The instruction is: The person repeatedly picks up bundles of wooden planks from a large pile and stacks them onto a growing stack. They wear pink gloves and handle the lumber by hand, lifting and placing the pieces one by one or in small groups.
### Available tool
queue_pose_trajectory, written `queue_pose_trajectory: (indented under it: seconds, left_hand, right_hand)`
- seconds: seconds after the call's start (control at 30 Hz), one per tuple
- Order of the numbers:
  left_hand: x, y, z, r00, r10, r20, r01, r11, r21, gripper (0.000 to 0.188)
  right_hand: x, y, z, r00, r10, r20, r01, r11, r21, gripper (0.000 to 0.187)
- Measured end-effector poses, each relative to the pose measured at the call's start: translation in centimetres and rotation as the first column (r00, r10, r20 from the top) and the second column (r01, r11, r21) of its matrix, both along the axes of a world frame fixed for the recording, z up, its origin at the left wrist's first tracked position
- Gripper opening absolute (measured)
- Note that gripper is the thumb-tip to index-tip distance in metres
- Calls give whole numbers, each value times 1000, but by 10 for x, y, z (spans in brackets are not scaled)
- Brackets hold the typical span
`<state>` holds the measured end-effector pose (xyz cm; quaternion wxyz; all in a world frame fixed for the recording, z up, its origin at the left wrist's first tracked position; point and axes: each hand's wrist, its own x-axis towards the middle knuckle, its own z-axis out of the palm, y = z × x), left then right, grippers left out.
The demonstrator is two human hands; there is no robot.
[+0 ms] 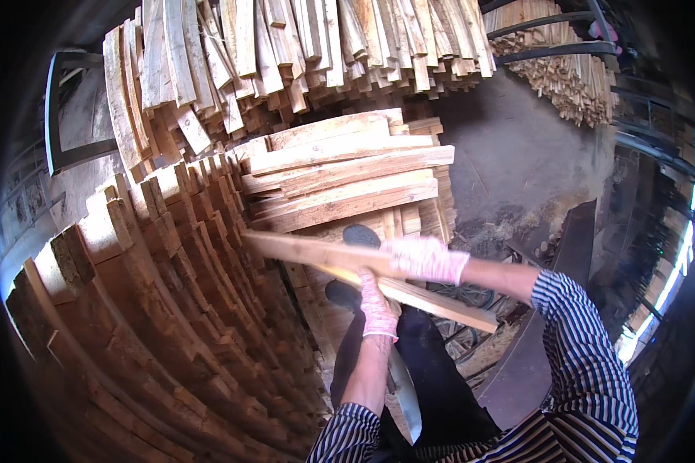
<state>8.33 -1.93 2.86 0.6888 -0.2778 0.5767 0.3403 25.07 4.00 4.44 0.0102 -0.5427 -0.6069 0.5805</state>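
Observation:
In front of my legs are two wooden boards, one crossing the other. My right hand (425, 259), in a pink-and-white glove, grips the near end of the upper board (309, 251), which points left and is slightly blurred. Below it, my left hand (379, 307), gloved alike, is closed round the lower board (440, 303), a paler piece slanting down to the right. Both hands hide parts of the boards. Just beyond them lies a pile of stacked boards (355, 199).
A tall stack of boards (185, 285) rises along the left. Another large stack (309, 46) spans the far side, with more wood (564, 85) at far right. Dark shoes (361, 235) stand on boards. A pale blade-shaped piece (405, 397) is by my leg; a dark metal beam (548, 309) lies right.

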Motion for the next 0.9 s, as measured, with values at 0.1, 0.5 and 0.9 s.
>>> queue_pose_trajectory:
  seconds: [0.1, 0.5, 0.9]
  left_hand:
    - [-9, -9, -5, 998, 62, 1, -61, 984, 165, 61]
    - [-52, -17, -1, 997, -78, -10, 79, 988, 134, 49]
    - [-4, -12, 67, 993, 90, 82, -99, 988, 114, 40]
  right_hand:
    - [-3, -23, 10, 979, -128, -157, 131, 991, 11, 40]
    - [-63, 21, -90, 995, 67, 75, -97, 837, 538, 59]
    - [-28, 38, -158, 832, -152, 534, -96, 908, 408, 37]
